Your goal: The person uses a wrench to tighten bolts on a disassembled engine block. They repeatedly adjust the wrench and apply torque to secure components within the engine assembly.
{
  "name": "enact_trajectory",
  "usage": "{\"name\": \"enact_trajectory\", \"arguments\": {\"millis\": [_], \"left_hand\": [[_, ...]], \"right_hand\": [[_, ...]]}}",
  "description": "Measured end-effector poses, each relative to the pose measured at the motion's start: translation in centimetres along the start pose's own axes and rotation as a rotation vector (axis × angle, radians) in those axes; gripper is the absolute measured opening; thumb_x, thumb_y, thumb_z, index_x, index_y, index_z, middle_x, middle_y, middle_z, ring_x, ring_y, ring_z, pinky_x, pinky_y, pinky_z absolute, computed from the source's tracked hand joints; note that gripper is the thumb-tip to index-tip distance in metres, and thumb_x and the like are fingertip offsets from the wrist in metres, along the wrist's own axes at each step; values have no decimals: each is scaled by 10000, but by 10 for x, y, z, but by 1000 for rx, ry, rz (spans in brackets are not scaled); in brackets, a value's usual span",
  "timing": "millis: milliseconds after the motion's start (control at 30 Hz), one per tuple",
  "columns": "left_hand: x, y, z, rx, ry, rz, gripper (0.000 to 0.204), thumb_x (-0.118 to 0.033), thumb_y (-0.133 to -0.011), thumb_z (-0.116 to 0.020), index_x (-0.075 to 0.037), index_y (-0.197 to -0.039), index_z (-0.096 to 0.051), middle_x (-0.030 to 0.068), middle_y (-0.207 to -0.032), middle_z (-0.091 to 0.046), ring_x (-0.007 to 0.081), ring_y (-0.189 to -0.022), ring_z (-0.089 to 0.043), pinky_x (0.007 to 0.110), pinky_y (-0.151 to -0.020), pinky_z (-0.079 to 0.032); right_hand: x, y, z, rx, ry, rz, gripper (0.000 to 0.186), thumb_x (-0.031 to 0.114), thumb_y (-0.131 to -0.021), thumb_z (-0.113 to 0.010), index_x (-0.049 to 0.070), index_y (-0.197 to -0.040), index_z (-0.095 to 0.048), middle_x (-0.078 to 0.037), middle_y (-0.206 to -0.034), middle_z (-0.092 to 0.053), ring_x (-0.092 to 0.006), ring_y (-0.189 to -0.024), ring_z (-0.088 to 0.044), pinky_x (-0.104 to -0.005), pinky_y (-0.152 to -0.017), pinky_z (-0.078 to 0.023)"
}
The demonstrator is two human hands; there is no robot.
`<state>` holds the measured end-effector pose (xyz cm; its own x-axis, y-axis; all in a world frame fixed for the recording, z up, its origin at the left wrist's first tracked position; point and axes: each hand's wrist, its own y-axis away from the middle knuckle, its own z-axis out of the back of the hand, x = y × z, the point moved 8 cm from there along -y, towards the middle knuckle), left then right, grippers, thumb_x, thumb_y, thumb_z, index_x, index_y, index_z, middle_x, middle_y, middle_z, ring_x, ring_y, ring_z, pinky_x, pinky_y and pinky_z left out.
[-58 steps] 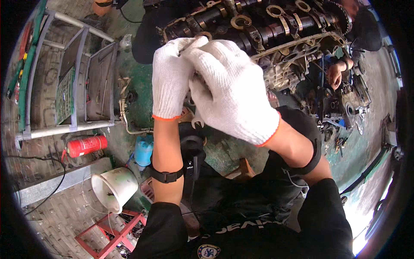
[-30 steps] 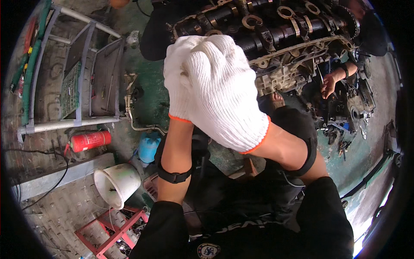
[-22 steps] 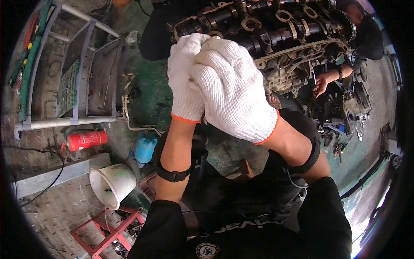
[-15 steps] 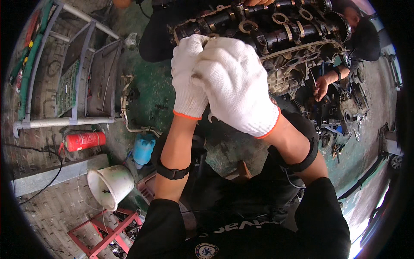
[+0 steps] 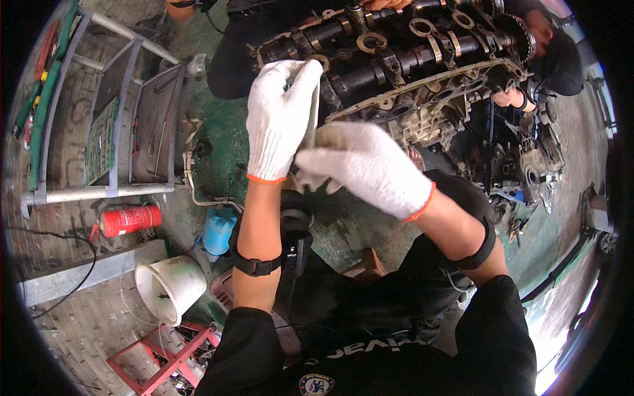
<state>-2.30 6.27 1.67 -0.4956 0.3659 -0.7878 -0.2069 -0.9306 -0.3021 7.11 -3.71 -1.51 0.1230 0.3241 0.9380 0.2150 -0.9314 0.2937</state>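
Observation:
My left hand [image 5: 277, 112], in a white knit glove with an orange cuff, is closed at the near left corner of the engine cylinder head [image 5: 422, 119]. It grips a wrench [image 5: 314, 119], whose grey shank slants down beside the fingers; its far end is hidden by the glove and the dark engine parts. To the right and nearer me, my gloved right hand [image 5: 373, 165] is off the left hand, its fingers stretched and apart near the wrench's lower end. Those fingers are blurred, and any contact is unclear. Two oily camshafts [image 5: 409, 63] lie along the head.
Another person's hand [image 5: 386, 4] is at the head's far edge; a second hand [image 5: 515, 99] is at its right. Engine parts [image 5: 531, 175] lie on the floor there. At left stand a metal rack [image 5: 109, 189], a red fire extinguisher [image 5: 132, 219], a blue jug [image 5: 219, 231] and a white bucket [image 5: 181, 284].
My right hand has come off the left and moved down, its fingers spreading. The left hand has shifted slightly left, still on the wrench. The other person's hand at right has moved up toward the head.

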Motion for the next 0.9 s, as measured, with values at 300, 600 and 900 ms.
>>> {"name": "enact_trajectory", "arguments": {"millis": [300, 600, 900], "left_hand": [[4, -6, -2, 44, 175, 98, 356, -266, -940, -680, 75, -1037, -714, 132, -946, -721, 180, -839, -655, 299, -792, -498], [6, -2, 8, -82, 316, 177, 368, -321, -996, -650, 35, -1033, -740, -7, -842, -651, 71, -747, -517, 255, -684, -413], [11, -1, 14, -72, 256, 209, 356, -278, -946, -726, 57, -1067, -728, 44, -929, -716, 94, -871, -607, 255, -813, -474]], "right_hand": [[-27, -8, -25, 6, -201, -36, 236, 72, -930, -691, -26, -1138, -636, -78, -1026, -710, -118, -918, -662, -268, -788, -524], [-11, -5, -23, 38, -249, 88, 125, 15, -874, -643, -15, -996, -636, -28, -866, -654, -98, -749, -598, -251, -717, -501], [43, 10, 68, -134, 168, 163, 221, 69, -926, -562, -71, -1041, -689, -44, -778, -667, -110, -643, -660, -229, -581, -544]]}}
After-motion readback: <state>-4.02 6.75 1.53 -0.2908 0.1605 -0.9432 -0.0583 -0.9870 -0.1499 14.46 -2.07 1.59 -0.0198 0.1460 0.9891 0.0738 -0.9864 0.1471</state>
